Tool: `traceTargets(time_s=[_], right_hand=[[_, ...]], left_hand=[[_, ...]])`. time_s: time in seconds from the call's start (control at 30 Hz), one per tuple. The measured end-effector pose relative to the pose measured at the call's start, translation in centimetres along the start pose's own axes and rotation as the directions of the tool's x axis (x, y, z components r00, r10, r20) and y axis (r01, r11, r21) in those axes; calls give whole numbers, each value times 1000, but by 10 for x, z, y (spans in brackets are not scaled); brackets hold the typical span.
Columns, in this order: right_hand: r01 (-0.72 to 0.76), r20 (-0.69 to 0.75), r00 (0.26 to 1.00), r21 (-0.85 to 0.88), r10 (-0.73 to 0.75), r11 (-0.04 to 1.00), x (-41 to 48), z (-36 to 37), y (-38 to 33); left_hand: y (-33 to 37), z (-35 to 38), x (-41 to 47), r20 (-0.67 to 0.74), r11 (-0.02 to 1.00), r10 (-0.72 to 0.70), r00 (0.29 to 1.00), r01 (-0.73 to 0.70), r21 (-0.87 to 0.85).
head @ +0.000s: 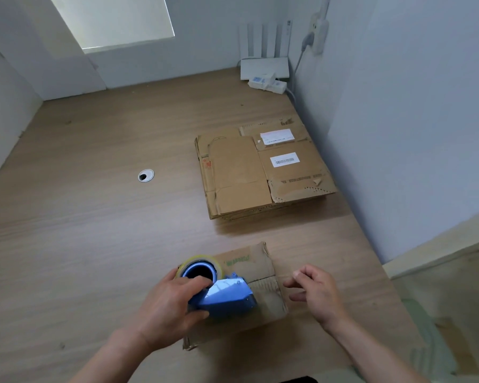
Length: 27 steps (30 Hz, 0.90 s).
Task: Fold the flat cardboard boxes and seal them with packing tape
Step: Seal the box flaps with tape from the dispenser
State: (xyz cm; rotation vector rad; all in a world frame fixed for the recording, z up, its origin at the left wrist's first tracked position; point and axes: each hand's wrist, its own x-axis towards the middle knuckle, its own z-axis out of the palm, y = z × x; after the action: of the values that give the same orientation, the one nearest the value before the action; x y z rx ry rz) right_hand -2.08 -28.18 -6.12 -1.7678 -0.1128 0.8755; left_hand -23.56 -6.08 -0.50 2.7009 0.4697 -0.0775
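Left hand [169, 305] grips the blue tape dispenser [224, 295] on the box [260, 268], whose green print [237, 260] seems too blurred to read. Right hand [318, 293] is loosely spread and empty. A barcode label [284, 160] sits centre-right.

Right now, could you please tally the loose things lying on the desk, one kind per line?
Folded box: 1
Stack of flat boxes: 1 (how many sheets it holds cannot be told)
Tape dispenser: 1
Router: 1
Power strip: 1
Total: 5
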Motion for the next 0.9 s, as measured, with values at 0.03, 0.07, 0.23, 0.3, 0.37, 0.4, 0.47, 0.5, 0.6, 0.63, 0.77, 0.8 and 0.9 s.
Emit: traceTargets(time_s=[0.03,0.07,0.23,0.3,0.37,0.4,0.47,0.5,0.6,0.63,0.77,0.8,0.9], right_hand=[[-24,-2,1000,17,24,1000,1,4,0],[-49,-10,999,18,49,999,2,9,0],[-79,-85,993,-35,76,996,16,18,2],[-42,-129,991,-66,33,997,19,17,0],[-20,-153,988,2,20,1000,18,16,-5],[-11,-149,989,44,18,999,16,17,-7],[23,-137,990,84,-11,996,10,18,-10],[62,-136,989,81,-50,995,8,18,-10],[165,-139,977,-3,-164,986,7,19,-5],[174,-144,974,-30,-176,984,9,19,-2],[124,-122,982,-146,-143,981,24,21,16],[97,-113,987,-169,-117,981,27,21,21],[16,-114,993,-186,-37,982,32,26,30]], left_hand=[[0,-1,1,-1,1000,-6,1000,6,2],[0,-2,2,8,1000,-17,1000,17,3],[7,-6,11,69,998,-51,996,49,25],[6,-6,10,75,997,-72,995,70,24],[6,-5,9,91,994,-107,990,105,27],[6,-4,9,94,993,-119,988,117,28],[6,-3,8,98,992,-130,987,129,19],[7,-3,8,99,991,-131,986,131,9],[9,-5,8,104,991,-123,987,127,-32],[9,-6,8,105,991,-123,987,127,-39],[12,-9,11,123,989,-148,981,150,-13],[13,-9,12,133,987,-158,978,159,-1],[15,-12,14,151,985,-173,973,174,11]])
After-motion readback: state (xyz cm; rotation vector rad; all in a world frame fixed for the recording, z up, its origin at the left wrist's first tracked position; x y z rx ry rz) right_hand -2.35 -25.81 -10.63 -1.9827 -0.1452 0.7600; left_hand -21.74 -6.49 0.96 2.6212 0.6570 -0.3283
